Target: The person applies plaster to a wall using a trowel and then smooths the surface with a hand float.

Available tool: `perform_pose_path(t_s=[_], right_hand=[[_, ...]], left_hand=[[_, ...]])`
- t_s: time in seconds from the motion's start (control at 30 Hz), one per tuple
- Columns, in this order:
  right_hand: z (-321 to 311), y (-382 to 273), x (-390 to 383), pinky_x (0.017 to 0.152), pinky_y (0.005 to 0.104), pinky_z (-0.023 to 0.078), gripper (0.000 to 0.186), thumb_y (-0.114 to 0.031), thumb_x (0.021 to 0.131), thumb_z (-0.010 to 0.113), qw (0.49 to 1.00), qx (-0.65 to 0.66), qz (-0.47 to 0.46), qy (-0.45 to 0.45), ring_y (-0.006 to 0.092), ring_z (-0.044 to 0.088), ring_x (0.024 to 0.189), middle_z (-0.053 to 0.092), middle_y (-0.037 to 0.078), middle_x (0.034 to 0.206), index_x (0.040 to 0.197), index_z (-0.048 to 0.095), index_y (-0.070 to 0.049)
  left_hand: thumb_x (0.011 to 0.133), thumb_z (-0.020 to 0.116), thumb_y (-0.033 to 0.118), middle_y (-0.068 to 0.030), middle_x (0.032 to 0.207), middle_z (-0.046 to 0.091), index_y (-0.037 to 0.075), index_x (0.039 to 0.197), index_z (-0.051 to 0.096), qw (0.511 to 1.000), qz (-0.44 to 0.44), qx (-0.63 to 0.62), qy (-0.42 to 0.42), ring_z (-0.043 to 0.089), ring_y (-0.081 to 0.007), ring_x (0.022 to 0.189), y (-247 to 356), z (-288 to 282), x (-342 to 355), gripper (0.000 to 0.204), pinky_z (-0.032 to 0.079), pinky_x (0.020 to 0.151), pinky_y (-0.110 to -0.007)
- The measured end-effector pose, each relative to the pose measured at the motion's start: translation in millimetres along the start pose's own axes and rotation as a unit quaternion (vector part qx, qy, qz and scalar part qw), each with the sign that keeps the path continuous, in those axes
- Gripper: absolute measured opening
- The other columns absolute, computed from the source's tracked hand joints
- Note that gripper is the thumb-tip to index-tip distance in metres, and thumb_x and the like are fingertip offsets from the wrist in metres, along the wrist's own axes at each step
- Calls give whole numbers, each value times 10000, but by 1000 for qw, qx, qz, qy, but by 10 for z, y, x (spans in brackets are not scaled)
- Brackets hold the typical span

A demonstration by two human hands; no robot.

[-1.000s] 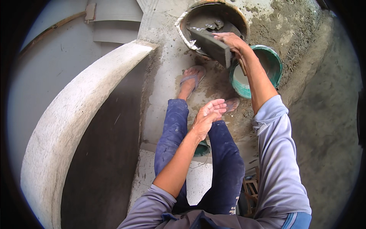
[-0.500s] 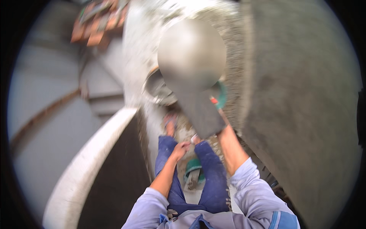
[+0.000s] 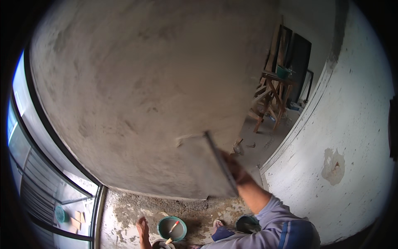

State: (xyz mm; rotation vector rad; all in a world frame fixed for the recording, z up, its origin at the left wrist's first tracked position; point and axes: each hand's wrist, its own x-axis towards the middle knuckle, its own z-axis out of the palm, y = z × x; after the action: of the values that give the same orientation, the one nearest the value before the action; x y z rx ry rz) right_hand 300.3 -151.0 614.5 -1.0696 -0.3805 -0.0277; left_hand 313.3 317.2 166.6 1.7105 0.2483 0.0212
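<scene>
My right hand [image 3: 233, 167] is wrapped round the back of a plastering float [image 3: 203, 166], a flat grey rectangular plate. The float is tilted in front of a grey plastered wall [image 3: 137, 99]. Some pale mortar shows along its upper left edge; whether the plate touches the wall I cannot tell. Low at the left, my left hand [image 3: 142, 227] hangs empty with its fingers loosely stretched. Beside it on the floor stands a green basin [image 3: 159, 228] of grey mix, with a red-and-white-handled tool [image 3: 174, 226] lying in it.
A dark green bucket [image 3: 248, 224] stands right of my foot. White wall [image 3: 306, 166] closes the right side. Beyond the plastered wall's edge is a wooden trestle [image 3: 273, 97]. At left, a dark-framed glass door [image 3: 99, 207] borders the wet, mortar-spattered floor [image 3: 124, 207].
My view has swung from the floor and my legs up to the plastered wall. The float in my right hand has gone from above the buckets to in front of the wall.
</scene>
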Motion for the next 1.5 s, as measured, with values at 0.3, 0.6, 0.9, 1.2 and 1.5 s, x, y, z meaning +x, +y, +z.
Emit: perform_pose_path(t_s=[0.3, 0.6, 0.9, 1.2, 1.5], right_hand=[[-447, -2009, 34, 837, 425, 513, 544, -35, 771, 789, 428, -760, -455, 182, 361, 633, 969, 631, 181, 1127, 1262, 559, 10], [-654, -2606, 192, 807, 419, 522, 625, 28, 632, 788, 326, -816, -461, 124, 324, 637, 931, 635, 147, 1144, 1231, 610, 9], [-608, -2640, 363, 803, 432, 528, 611, 17, 705, 795, 309, -840, -427, 131, 356, 643, 951, 642, 188, 1161, 1272, 567, 24], [-561, -2437, 340, 790, 444, 543, 541, 0, 720, 767, 336, -842, -403, 125, 373, 647, 916, 648, 211, 1127, 1230, 593, 49], [-529, -2611, 415, 769, 378, 551, 617, 36, 671, 781, 285, -835, -442, 162, 288, 653, 911, 647, 156, 1148, 1260, 596, 21]], left_hand=[[1039, 519, 333, -172, 1494, 418, 80, 1422, 517, 850, 479, 144, 165, 428, -328, 1350, 4312, 1834, 510, 459, 350, 1114, -460], [1033, 301, 571, -238, 1639, 186, 41, 1552, 337, 736, 602, 146, 273, 112, -451, 1522, 4878, 2971, 1055, 743, 83, 1204, -596], [1049, 290, 529, -264, 1617, 229, 47, 1554, 331, 715, 613, 166, 292, 154, -464, 1510, 4826, 2978, 1164, 699, 111, 1202, -609], [1065, 287, 478, -237, 1631, 205, 25, 1555, 311, 697, 633, 175, 288, 166, -437, 1513, 4841, 2933, 1124, 668, 128, 1209, -602], [1053, 320, 494, -268, 1620, 215, 43, 1551, 335, 702, 630, 166, 287, 168, -476, 1501, 4833, 2938, 1153, 673, 126, 1198, -620]])
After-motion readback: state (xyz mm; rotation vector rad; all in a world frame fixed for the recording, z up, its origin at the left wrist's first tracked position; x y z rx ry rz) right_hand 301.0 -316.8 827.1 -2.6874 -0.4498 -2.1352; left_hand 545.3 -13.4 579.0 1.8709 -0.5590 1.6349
